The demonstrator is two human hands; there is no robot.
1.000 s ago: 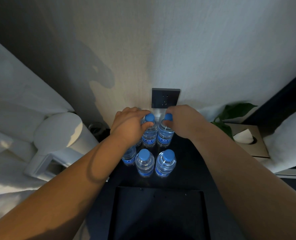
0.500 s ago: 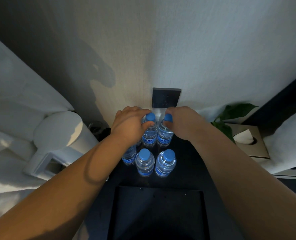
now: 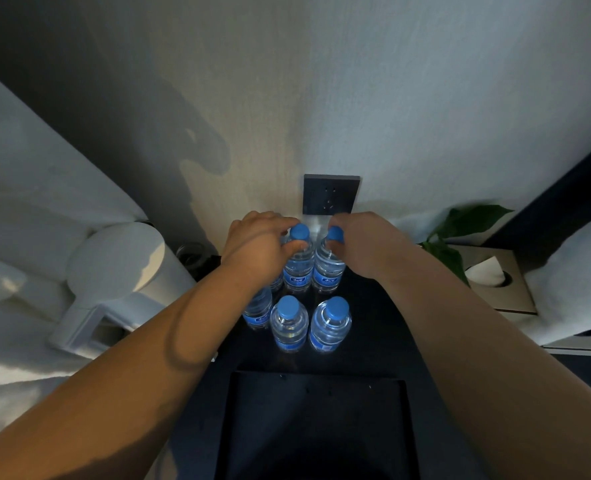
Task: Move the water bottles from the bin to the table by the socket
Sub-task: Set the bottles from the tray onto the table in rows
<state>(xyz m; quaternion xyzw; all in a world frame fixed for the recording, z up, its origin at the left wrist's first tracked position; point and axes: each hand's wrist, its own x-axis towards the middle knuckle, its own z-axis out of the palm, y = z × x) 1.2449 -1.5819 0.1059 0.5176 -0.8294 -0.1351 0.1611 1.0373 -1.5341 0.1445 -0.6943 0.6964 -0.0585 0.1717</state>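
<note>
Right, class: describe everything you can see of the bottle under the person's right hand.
The back right bottle is small, of clear plastic, with a blue screw cap and a blue label low on its body. It stands upright on the dark table, below the wall socket, close beside the back left bottle. The right hand rests on its cap and neck.

Pale textured wall with soft shadows — white bedding at left, a leafy plant and tissue box at right.

Bottles on table below socket; bin in front; tissue box right.
</note>
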